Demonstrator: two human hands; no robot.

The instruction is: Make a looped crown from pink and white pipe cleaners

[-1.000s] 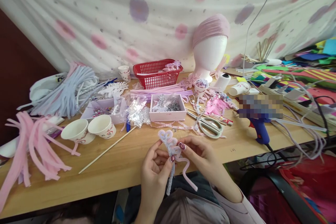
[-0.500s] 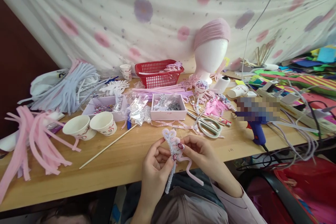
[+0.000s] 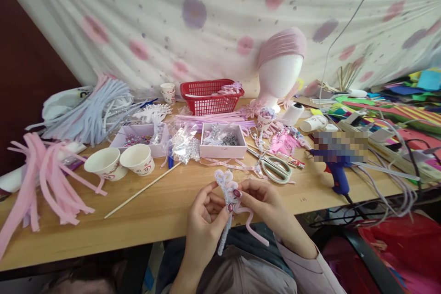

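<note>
Over the table's front edge, my left hand (image 3: 205, 223) pinches a looped pipe-cleaner piece (image 3: 222, 179) at its middle, thumb in front. Small pale pink and lilac loops show at its top. A twisted grey-blue pipe-cleaner stem (image 3: 224, 236) hangs down below my left thumb. On the piece's right side, my right hand (image 3: 270, 206) is closed with thumb and finger on a pink loop. From there a loose pink pipe-cleaner end (image 3: 257, 234) curves down to the right. My fingers cover part of the loops.
Scissors (image 3: 275, 170), a tape measure (image 3: 225, 164) and a wooden stick (image 3: 141, 190) lie beyond my hands. Farther back are bead boxes (image 3: 223, 150), paper cups (image 3: 138, 161), a red basket (image 3: 210, 105) and a foam head (image 3: 280, 76). A glue gun (image 3: 339, 179) lies right, pink pipe cleaners (image 3: 51, 179) left.
The view has shifted slightly. Both hands keep their hold on the pipe-cleaner piece; my right fingertips sit a touch lower against its loops.
</note>
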